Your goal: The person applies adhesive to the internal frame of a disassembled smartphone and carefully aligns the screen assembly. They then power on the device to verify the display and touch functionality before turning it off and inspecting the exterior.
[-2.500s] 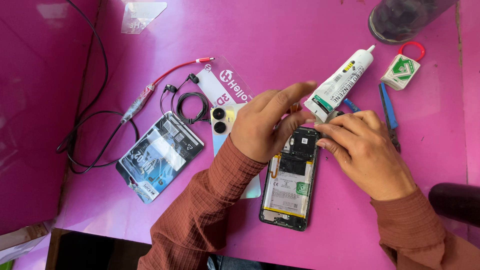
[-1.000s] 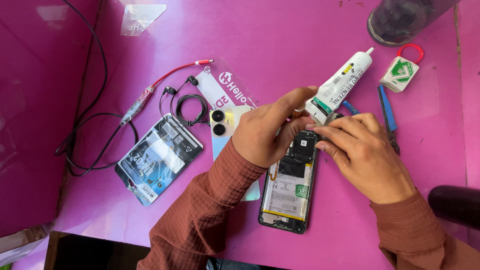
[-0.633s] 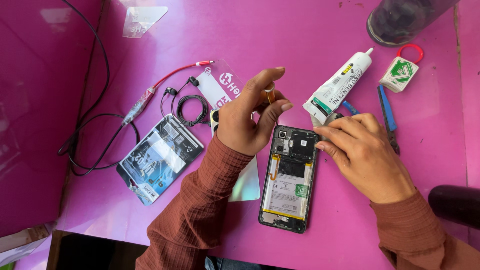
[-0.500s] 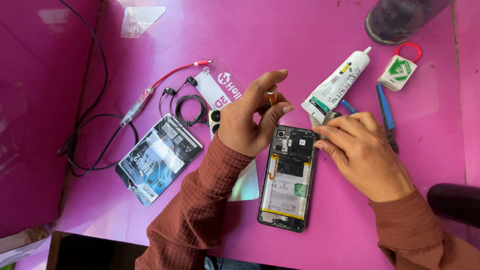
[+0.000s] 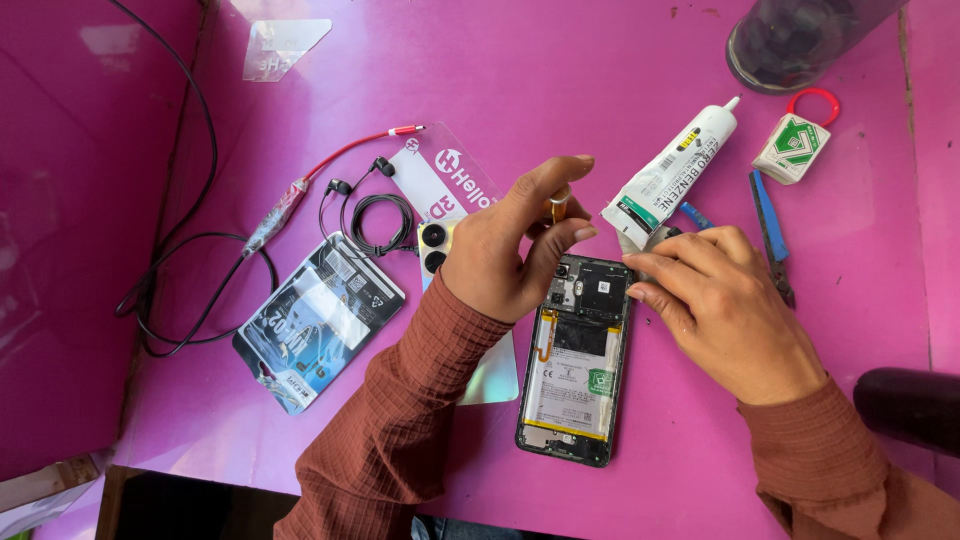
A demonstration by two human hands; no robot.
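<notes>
An opened phone (image 5: 575, 360) lies face down on a pink table (image 5: 600, 130), back cover off, its battery and circuit board showing. The person's left hand (image 5: 505, 255) hovers just above the phone's top-left corner, thumb and forefinger pinched together on a small orange part (image 5: 556, 205). The right hand (image 5: 725, 310) rests at the phone's top-right corner, fingers curled close together with the tips touching the frame; whether they grip anything cannot be told. A white glue tube (image 5: 672, 172) lies tilted just beyond the right fingers, its nozzle pointing away toward a dark jar (image 5: 800, 40) at the table's far edge. Blue-handled pliers (image 5: 770, 235) sit to the right, near a small green-and-white packet with a red ring (image 5: 795, 145). On the left lie black earphones (image 5: 375, 215), a red cable (image 5: 330, 165), a printed foil pouch (image 5: 315, 320) and the removed back cover (image 5: 440, 250), partly under the left wrist.
</notes>
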